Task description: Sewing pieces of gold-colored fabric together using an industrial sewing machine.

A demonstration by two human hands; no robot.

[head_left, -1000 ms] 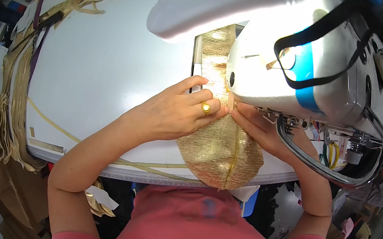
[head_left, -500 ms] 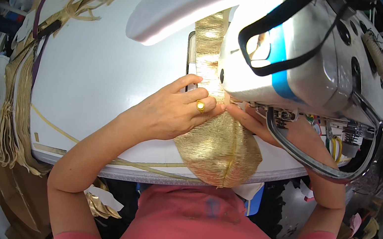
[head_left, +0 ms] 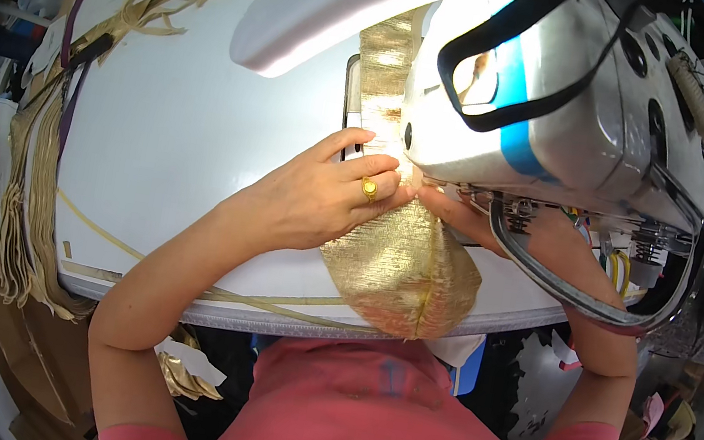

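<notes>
Some of the right hand (head_left: 481,228) invisible behind the sewing machine (head_left: 607,122)

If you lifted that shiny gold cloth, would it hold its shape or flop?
Probably floppy: the gold cloth looks thin and lies mostly flat on the white table. It is likely light, showing little bulk. The lengthwise ridge might stiffen it slightly.

A fisheye view looks down from head height, close over the white table (head_left: 173,127).
</notes>
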